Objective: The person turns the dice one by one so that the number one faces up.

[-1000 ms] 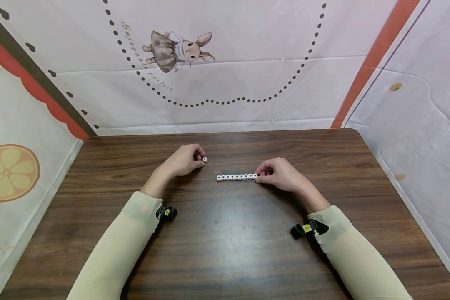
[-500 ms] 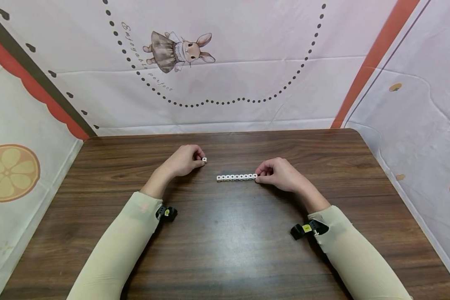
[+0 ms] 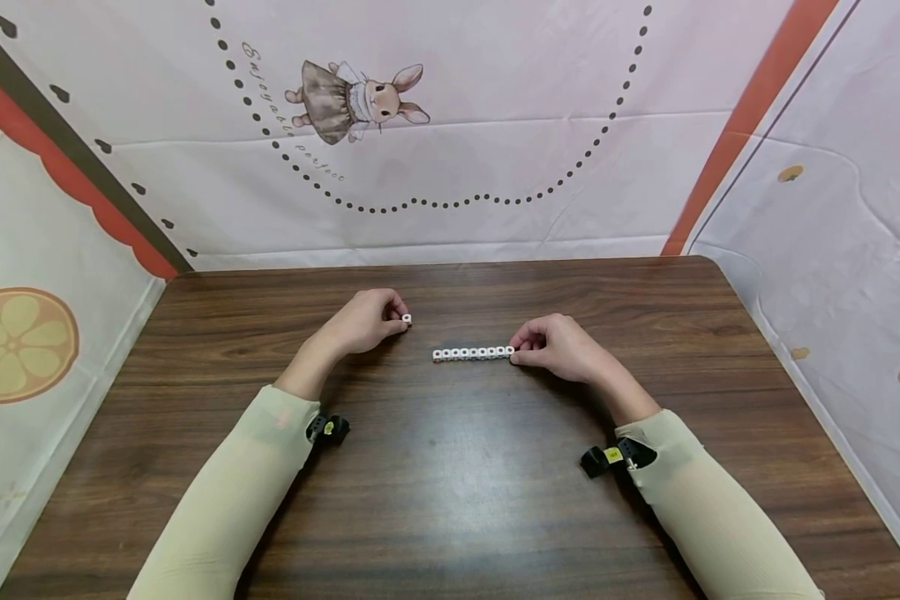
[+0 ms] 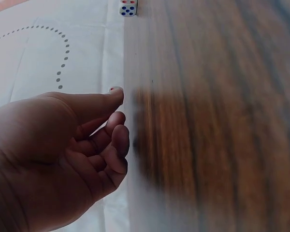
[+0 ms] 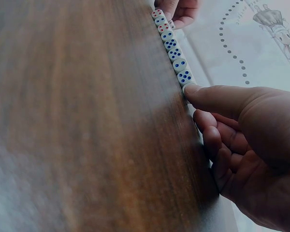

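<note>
Several white dice stand in a straight row (image 3: 468, 354) on the table. Blue and red pips show on their sides in the right wrist view. My right hand (image 3: 562, 348) pinches the die at the row's right end, its thumb and fingertip covering most of that die. Behind and left of the row, my left hand (image 3: 367, 321) holds a single die (image 3: 407, 319) between thumb and fingers, apart from the others. In the left wrist view the thumb hides nearly all of this die, and the row's end die (image 4: 128, 8) appears at the top edge.
Both hands are over a dark wood-grain table (image 3: 450, 483). A white printed cloth (image 3: 495, 167) hangs behind its back edge and along both sides. Each forearm has a sleeve and a black wrist camera (image 3: 596, 461).
My left hand and the die in it have shifted very slightly to the left, with the forearm. The right hand and the row look still.
</note>
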`<action>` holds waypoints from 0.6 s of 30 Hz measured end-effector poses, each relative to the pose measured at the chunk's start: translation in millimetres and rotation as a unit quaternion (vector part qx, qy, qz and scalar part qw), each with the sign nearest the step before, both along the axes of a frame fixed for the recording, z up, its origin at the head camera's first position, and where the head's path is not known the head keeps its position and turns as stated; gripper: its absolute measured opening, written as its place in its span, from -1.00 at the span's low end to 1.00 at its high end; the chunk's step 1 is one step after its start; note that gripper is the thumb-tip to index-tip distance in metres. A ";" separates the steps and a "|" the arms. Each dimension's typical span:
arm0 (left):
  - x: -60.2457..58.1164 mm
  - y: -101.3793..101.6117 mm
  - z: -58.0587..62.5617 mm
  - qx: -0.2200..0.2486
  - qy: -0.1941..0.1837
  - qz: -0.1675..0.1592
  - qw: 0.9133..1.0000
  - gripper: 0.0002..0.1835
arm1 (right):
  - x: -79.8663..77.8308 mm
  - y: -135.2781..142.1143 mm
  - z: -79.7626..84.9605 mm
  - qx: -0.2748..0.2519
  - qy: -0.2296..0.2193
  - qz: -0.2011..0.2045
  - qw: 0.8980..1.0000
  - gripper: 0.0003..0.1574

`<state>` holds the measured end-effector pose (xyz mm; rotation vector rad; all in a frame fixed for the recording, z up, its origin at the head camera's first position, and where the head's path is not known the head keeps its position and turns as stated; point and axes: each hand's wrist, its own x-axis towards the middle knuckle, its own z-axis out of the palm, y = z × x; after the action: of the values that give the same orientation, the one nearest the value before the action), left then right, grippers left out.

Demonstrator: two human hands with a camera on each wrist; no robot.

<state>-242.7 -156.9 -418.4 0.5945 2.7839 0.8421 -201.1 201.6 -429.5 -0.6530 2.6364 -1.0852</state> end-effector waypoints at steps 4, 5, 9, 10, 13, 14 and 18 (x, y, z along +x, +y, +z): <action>3.1 -0.5 2.1 -0.002 -0.001 0.000 1.000 -0.92 | 0.4 0.1 0.3 0.000 0.000 0.000 1.000 -0.88; 4.0 -0.6 2.8 -0.002 -0.002 0.000 1.000 -0.92 | 0.3 0.4 0.2 0.000 0.001 0.001 1.000 -0.88; 7.5 -0.7 5.3 0.000 -0.006 -0.002 1.000 -0.92 | -0.3 0.8 -0.2 -0.001 0.001 0.002 1.000 -0.88; 8.4 -0.8 5.4 0.001 -0.007 -0.003 1.000 -0.92 | -0.5 1.0 -0.5 0.000 0.001 0.002 1.000 -0.88; 10.7 -1.1 5.9 0.005 -0.006 -0.007 1.000 -0.92 | -1.0 1.3 -0.8 -0.001 0.002 0.004 1.000 -0.87; 11.4 -1.4 5.6 0.006 -0.005 -0.009 1.000 -0.92 | -1.1 1.6 -0.9 0.000 0.003 0.004 1.000 -0.87; 14.8 -2.1 5.7 0.010 -0.003 -0.012 1.000 -0.93 | -0.9 1.3 -0.7 0.000 0.003 0.005 1.000 -0.87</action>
<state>-227.9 -159.1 -412.7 0.6253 2.7599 0.8659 -202.0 202.9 -430.2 -0.6718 2.6353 -1.0827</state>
